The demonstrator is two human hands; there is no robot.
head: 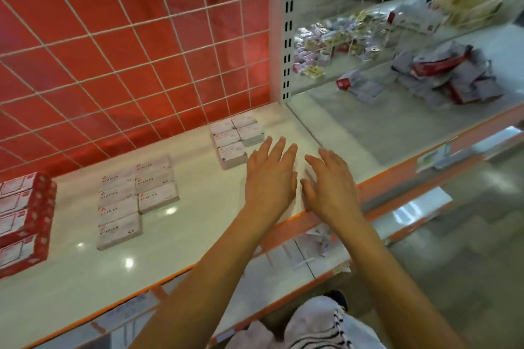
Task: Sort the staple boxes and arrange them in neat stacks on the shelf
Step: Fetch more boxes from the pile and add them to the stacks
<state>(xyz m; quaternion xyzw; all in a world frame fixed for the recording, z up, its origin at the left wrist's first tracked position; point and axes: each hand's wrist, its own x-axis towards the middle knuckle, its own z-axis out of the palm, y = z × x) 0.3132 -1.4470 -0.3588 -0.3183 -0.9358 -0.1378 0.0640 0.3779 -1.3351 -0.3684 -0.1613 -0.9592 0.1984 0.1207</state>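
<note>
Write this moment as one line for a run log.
left hand: open, over shelf | right hand: open, beside it | small box stack: just beyond left fingertips | loose packets: heaped on neighbouring shelf

Head camera, looking down, close over shelf (198, 224)
</note>
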